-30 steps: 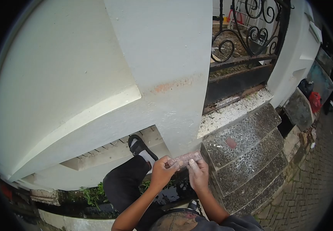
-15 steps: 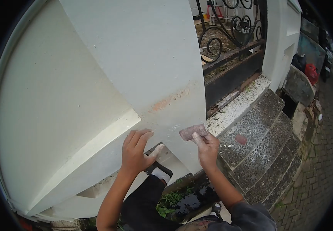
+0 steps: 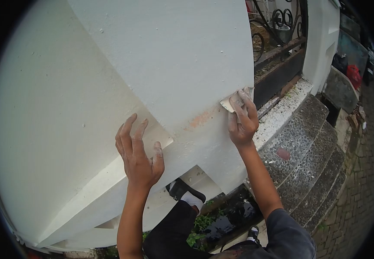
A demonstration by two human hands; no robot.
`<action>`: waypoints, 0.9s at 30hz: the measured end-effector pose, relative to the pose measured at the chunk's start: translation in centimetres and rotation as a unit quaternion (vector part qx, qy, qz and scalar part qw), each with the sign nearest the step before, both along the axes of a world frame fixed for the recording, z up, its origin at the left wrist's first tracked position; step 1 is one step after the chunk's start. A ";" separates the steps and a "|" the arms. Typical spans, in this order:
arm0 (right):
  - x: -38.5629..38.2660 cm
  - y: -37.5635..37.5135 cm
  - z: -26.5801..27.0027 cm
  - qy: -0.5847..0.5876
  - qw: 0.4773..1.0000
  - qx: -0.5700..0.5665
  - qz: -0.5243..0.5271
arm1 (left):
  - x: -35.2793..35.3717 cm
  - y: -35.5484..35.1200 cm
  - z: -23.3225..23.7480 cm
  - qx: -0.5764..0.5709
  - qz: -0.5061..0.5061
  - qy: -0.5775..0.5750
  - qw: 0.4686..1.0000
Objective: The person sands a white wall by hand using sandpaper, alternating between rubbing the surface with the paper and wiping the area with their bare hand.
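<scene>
A pale, dusty piece of sandpaper (image 3: 227,105) lies under the fingers of my right hand (image 3: 242,118), which presses it to the white wall (image 3: 187,47) close to the wall's right edge. Left of and below that hand, a reddish-brown rough patch (image 3: 199,120) marks the wall. My left hand (image 3: 139,155) has its fingers spread and holds nothing; it is by the corner of the recessed panel, and whether the fingertips touch the wall cannot be made out. White dust coats the fingers of both hands.
A black iron gate (image 3: 280,64) stands beyond the wall's right edge. Pebbled steps (image 3: 297,138) at the right carry a small reddish piece (image 3: 283,153). Below are my foot in a black sandal (image 3: 182,190) on a ledge and a wet ditch (image 3: 223,224) with plants. A red bag (image 3: 353,77) is farther right.
My right hand has moved up to the wall with the sandpaper, now flattened against it instead of held curled in the air. My left hand has risen and its fingers have spread. The view has shifted.
</scene>
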State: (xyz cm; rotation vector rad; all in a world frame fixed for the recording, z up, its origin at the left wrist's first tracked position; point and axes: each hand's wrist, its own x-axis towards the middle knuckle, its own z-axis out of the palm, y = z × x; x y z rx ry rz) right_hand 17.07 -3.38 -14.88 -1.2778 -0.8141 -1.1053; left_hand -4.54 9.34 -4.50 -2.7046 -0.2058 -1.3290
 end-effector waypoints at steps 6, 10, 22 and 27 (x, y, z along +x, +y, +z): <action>-7.7 4.6 -1.5 -0.031 0.996 -0.051 0.074 | 0.0 0.3 -0.6 0.045 0.000 -0.005 0.999; -2.9 2.2 -2.2 -0.071 0.996 -0.061 0.007 | 0.1 0.5 -1.0 0.040 0.002 -0.014 0.999; -9.5 5.1 -2.7 -0.069 0.986 -0.069 0.138 | 0.4 0.3 -1.3 0.040 0.025 -0.009 0.999; -7.9 3.4 -3.7 -0.048 0.986 -0.073 0.144 | 0.8 0.2 -1.2 0.003 0.006 -0.044 0.999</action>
